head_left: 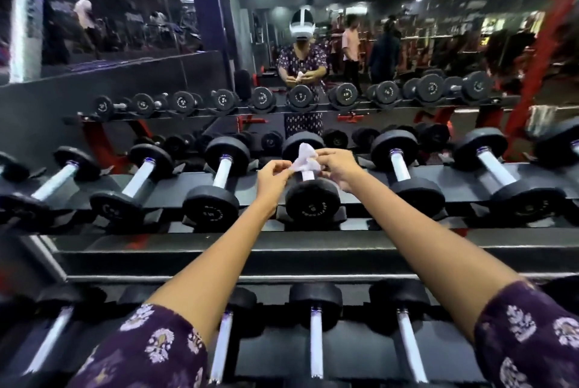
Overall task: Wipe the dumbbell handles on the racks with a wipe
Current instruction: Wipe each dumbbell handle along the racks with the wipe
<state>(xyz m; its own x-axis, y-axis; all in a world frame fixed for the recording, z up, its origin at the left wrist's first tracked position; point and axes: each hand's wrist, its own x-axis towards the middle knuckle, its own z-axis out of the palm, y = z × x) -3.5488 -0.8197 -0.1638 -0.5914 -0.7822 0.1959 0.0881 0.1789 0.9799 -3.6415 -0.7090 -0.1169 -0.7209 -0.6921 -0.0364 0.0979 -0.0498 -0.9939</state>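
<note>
I see both hands pinching the wipe [305, 159] — left hand [273, 175], right hand [337, 165] — hiding most of the dumbbell handle [308, 175] beneath.

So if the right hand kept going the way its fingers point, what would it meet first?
Probably the left hand. The right hand points leftward, pinching the wipe stretched between both hands above the dumbbell handle; depth is uncertain.

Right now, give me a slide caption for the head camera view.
Both hands, left and right, hold a wipe above a racked dumbbell.
</note>
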